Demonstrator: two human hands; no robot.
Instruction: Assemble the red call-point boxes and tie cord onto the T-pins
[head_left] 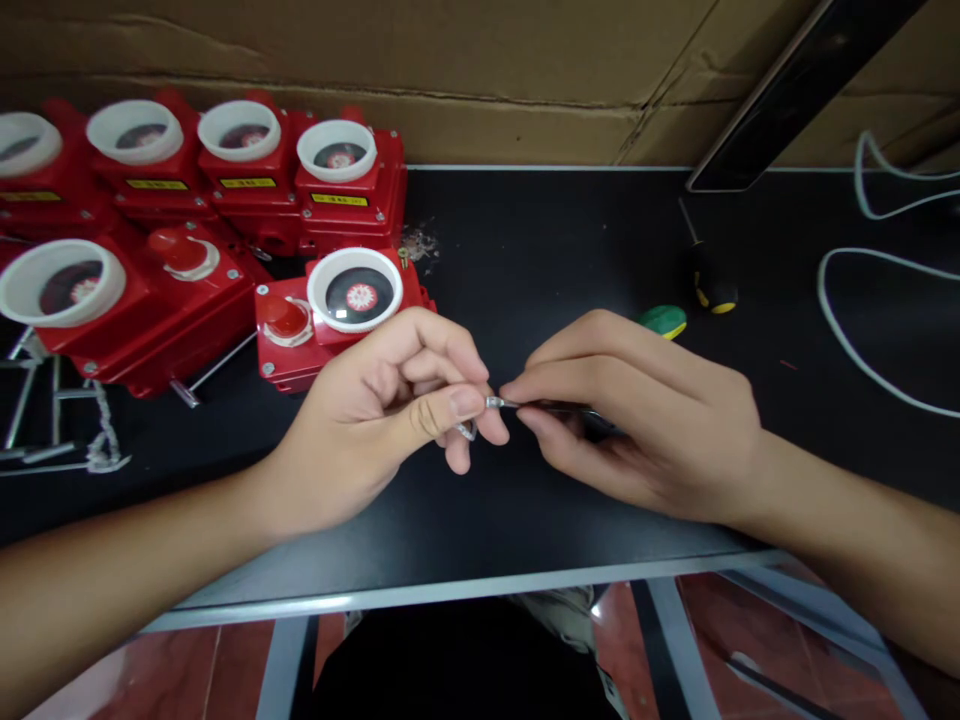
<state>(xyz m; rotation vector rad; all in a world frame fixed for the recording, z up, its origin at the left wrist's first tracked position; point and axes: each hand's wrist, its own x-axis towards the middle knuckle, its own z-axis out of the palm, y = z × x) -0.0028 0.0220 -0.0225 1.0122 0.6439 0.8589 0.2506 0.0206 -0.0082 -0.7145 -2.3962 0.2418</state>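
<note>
My left hand (390,415) pinches a small shiny metal piece (493,402) between thumb and forefinger. A bit of silvery chain or link (467,430) shows below the thumb, mostly hidden by the fingers. My right hand (645,415) is closed around a thin dark metal tool (559,407); its kind cannot be made out. The tool's narrow tip meets the metal piece between the two hands, above the black table. Just behind my left hand stands a red box (300,355) with a white-ringed round window (361,296) and a red knob (286,316).
Several more red boxes (255,190) crowd the left back. Metal rods and a chain (105,430) lie at far left. A green-yellow handle (664,321) and a black-yellow screwdriver (712,280) lie beyond my right hand. White cable (847,345) loops at right; cardboard (480,80) stands behind.
</note>
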